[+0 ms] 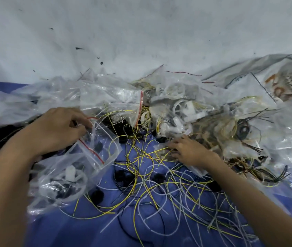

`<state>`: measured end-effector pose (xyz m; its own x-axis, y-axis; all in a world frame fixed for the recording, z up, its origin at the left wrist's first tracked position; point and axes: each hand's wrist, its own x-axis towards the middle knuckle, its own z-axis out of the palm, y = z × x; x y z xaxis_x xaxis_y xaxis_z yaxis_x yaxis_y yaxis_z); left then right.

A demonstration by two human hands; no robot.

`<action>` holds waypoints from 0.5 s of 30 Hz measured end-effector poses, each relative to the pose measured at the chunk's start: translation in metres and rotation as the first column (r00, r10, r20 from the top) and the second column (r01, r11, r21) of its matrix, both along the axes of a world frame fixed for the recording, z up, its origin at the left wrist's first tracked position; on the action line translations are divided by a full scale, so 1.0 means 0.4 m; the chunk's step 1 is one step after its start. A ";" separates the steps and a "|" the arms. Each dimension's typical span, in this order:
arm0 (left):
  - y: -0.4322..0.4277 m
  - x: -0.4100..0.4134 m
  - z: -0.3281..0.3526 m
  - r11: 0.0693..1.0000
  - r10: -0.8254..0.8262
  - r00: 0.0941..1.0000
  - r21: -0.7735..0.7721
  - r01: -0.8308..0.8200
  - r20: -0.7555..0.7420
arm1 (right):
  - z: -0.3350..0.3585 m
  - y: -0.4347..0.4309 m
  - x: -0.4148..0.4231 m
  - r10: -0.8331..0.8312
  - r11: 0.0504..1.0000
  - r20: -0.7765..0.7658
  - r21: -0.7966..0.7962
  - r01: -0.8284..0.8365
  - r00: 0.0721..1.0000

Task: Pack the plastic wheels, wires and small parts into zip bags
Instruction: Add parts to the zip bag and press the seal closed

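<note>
Across the top, from 10 to 2 o'clock, one white sheet [141, 32] flecked with dark marks fills the background; I cannot tell whether it is cloth or a wall. Below it, from 4 to 8 o'clock, lies the blue tabletop [141, 232]. At 2 o'clock sits one large pale sack [277, 86] with orange print, partly under clear plastic. A heap of crumpled clear bags [56, 93] stretches from 9 to 12 o'clock, too tangled to count, and one of them [138, 107] shows a red zip strip near the centre. Loose wires [159, 193], yellow, white and black, sprawl over the tabletop from the centre down to 5 o'clock, far too many to count, and more lie bundled in plastic at 3 o'clock. One zip bag [66, 172] lies at 8 o'clock, holding a white wheel and black pieces, with its red-striped mouth turned up towards the centre. Both hands are in view: the left hand [56, 129], at 9 o'clock, pinches that bag's mouth between thumb and fingertips, while the right hand [188, 150], just right of centre, lies spread with straight fingers on the yellow wires, gripping nothing. White plastic wheels [179, 106], at least three, are piled at 1 o'clock. At least five black round parts [97, 194] lie scattered among the wires.
</note>
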<state>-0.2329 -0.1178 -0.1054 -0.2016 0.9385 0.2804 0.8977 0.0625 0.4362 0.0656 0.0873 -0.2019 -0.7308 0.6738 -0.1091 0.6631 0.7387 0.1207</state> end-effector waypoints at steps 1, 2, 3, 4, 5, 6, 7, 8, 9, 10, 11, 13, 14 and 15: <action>-0.001 0.000 0.003 1.000 -0.002 1.000 -0.001 0.002 -0.005 | -0.006 -0.002 -0.005 0.016 0.999 -0.012 0.033 -0.016 1.000; -0.002 0.002 0.005 1.000 -0.005 1.000 -0.005 0.005 -0.014 | -0.001 -0.008 -0.005 0.025 0.998 -0.040 0.055 -0.023 0.999; -0.002 0.005 0.007 1.000 -0.005 1.000 -0.007 0.004 -0.022 | 0.009 -0.015 -0.001 0.039 0.998 -0.057 0.054 -0.036 0.998; -0.003 0.004 0.009 1.000 0.001 1.000 -0.011 -0.001 -0.029 | 0.019 -0.016 0.000 0.060 0.998 -0.029 0.010 -0.060 0.998; -0.004 0.007 0.011 1.000 0.004 0.999 -0.018 -0.004 -0.033 | 0.040 -0.020 0.004 0.084 0.995 0.032 -0.062 -0.082 0.996; -0.004 0.009 0.010 1.000 0.007 0.999 -0.027 -0.008 -0.034 | 0.064 -0.017 0.004 0.096 0.987 0.122 -0.143 -0.078 0.988; -0.004 0.014 0.008 0.999 0.008 0.999 -0.038 -0.009 -0.037 | 0.084 -0.010 0.000 0.080 0.981 0.194 -0.187 -0.043 0.978; -0.003 0.019 0.007 0.999 0.007 0.999 -0.050 -0.009 -0.040 | 0.099 -0.001 -0.014 0.048 0.985 0.188 -0.171 -0.015 0.981; -0.002 0.023 0.006 0.998 0.005 0.999 -0.057 -0.007 -0.042 | 0.107 0.014 -0.041 0.037 0.994 0.079 -0.103 -0.029 0.996; -0.002 0.028 0.005 0.998 0.001 0.999 -0.062 -0.004 -0.042 | 0.100 0.033 -0.071 0.063 0.998 -0.080 0.010 -0.062 0.995; 0.000 0.030 0.005 0.998 -0.001 0.999 -0.063 -0.002 -0.042 | 0.083 0.050 -0.108 0.124 0.986 -0.204 0.138 -0.096 0.971; -0.002 0.028 0.000 0.998 0.000 0.999 -0.057 -0.002 -0.048 | 0.045 0.072 -0.168 0.175 0.941 -0.136 0.315 -0.125 0.975; -0.003 0.026 -0.002 0.999 0.004 0.999 -0.048 -0.006 -0.052 | 0.021 0.092 -0.178 0.153 0.931 -0.040 0.341 -0.130 0.987; -0.005 0.023 -0.004 0.999 0.007 0.999 -0.039 -0.009 -0.050 | 0.005 0.116 -0.169 0.114 0.929 0.004 0.353 -0.108 0.993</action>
